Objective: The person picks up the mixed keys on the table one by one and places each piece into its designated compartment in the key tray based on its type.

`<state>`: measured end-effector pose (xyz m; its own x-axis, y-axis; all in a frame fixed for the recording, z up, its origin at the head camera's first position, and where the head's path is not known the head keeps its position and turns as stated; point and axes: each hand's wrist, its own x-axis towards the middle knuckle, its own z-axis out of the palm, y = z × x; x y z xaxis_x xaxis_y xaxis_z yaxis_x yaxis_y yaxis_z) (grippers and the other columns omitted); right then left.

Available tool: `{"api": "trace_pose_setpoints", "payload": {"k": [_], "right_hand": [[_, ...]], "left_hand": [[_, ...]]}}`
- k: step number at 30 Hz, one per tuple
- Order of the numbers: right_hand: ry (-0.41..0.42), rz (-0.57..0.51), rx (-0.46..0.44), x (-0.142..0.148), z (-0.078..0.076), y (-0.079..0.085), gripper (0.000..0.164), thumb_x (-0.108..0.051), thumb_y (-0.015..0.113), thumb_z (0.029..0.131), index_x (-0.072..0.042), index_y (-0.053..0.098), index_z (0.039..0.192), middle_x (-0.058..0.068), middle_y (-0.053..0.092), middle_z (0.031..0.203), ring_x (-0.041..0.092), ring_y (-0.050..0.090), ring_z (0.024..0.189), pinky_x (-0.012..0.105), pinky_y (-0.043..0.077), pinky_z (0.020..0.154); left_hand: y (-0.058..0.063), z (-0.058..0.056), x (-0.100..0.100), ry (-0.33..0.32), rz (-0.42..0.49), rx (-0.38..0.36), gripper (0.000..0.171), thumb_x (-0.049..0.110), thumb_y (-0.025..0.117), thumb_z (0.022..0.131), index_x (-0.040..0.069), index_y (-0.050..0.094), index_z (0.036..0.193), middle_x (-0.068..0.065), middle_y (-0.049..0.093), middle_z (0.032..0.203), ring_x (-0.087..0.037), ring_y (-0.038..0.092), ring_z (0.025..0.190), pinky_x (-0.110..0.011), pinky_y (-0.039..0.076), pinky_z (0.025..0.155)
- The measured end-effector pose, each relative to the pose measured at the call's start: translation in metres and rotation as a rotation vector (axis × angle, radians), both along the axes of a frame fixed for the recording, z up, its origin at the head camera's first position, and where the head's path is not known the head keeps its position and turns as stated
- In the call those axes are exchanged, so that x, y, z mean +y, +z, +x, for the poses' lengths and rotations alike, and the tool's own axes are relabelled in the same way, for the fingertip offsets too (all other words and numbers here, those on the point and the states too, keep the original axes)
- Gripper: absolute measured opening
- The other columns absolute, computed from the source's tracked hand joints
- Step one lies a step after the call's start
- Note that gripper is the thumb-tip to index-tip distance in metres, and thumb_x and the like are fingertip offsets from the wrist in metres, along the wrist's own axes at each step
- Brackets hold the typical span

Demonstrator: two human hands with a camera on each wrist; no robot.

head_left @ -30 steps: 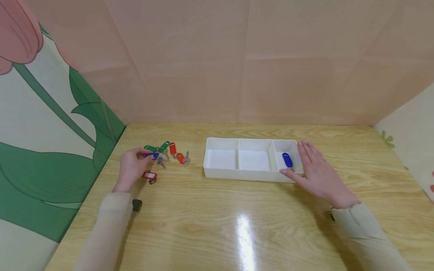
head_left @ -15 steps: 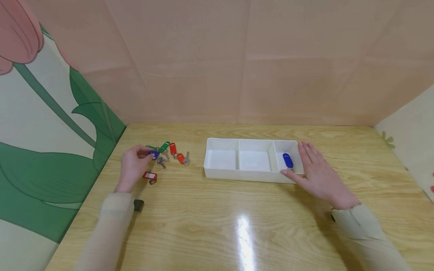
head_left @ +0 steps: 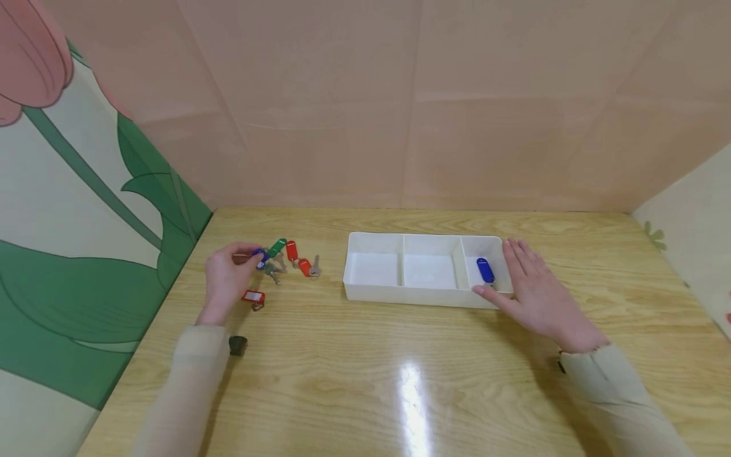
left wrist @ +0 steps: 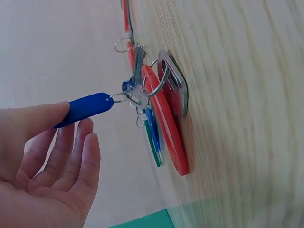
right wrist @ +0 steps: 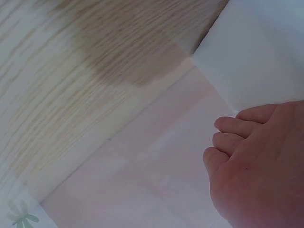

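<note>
Thumb and fingers of my left hand (head_left: 227, 276) pinch a blue key tag (left wrist: 88, 108), which has a ring and a key at its far end. In the left wrist view the tag is off the table, beside a red key tag (left wrist: 166, 126) lying near the camera. My right hand (head_left: 539, 304) lies with straight fingers along the right end of a white three-compartment tray (head_left: 411, 296), its thumb at the front rim. Another blue key tag (head_left: 485, 270) is inside the right compartment. In the right wrist view, my right hand (right wrist: 261, 161) touches the tray's outer wall (right wrist: 256, 57).
Around my left hand lie a green key tag (head_left: 277, 247), two red key tags with keys, one upright (head_left: 291, 250), one slanted (head_left: 304, 267), and a nearer red key tag (head_left: 253, 296). A pink wall covering (head_left: 400, 127) stands behind the table (head_left: 331, 368).
My left hand has shifted slightly right and away from me with the blue key tag, now covering one green tag. The right hand and tray have stayed still.
</note>
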<state>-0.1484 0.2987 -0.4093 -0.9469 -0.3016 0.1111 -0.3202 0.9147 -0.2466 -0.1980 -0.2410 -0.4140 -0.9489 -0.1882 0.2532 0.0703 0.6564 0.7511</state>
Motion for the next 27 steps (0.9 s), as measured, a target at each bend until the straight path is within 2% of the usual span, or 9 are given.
{"api": "trace_pose_setpoints", "payload": {"k": [11, 18, 27], "right_hand": [[-0.005, -0.001, -0.004, -0.0002, -0.0002, 0.0004, 0.106, -0.063, 0.057, 0.096, 0.005, 0.006, 0.159, 0.029, 0.007, 0.165, 0.04, 0.001, 0.152, 0.05, 0.0, 0.122], [0.0, -0.007, -0.002, -0.0001, -0.001, 0.0028, 0.107, -0.063, 0.058, 0.096, 0.006, 0.007, 0.159, 0.029, 0.009, 0.164, 0.04, 0.002, 0.153, 0.049, 0.001, 0.123], [0.004, 0.02, -0.018, 0.0, -0.0022, 0.0012, 0.107, -0.064, 0.055, 0.097, 0.006, 0.004, 0.159, 0.027, 0.004, 0.165, 0.04, 0.0, 0.153, 0.049, 0.0, 0.122]], "left_hand": [[-0.0013, 0.0001, 0.0017, -0.006, 0.018, -0.008, 0.02, 0.01, 0.071, 0.098, 0.001, 0.073, 0.116, -0.015, 0.071, 0.112, -0.03, 0.068, 0.098, -0.044, 0.058, 0.084], [-0.0009, -0.0012, 0.0023, -0.016, 0.022, 0.006, 0.018, 0.009, 0.071, 0.097, 0.002, 0.074, 0.114, -0.015, 0.072, 0.111, -0.029, 0.07, 0.097, -0.043, 0.059, 0.083], [-0.0006, 0.0, 0.0037, -0.024, 0.03, 0.021, 0.02, 0.01, 0.071, 0.098, 0.004, 0.074, 0.117, -0.014, 0.072, 0.114, -0.029, 0.069, 0.099, -0.042, 0.059, 0.083]]}}
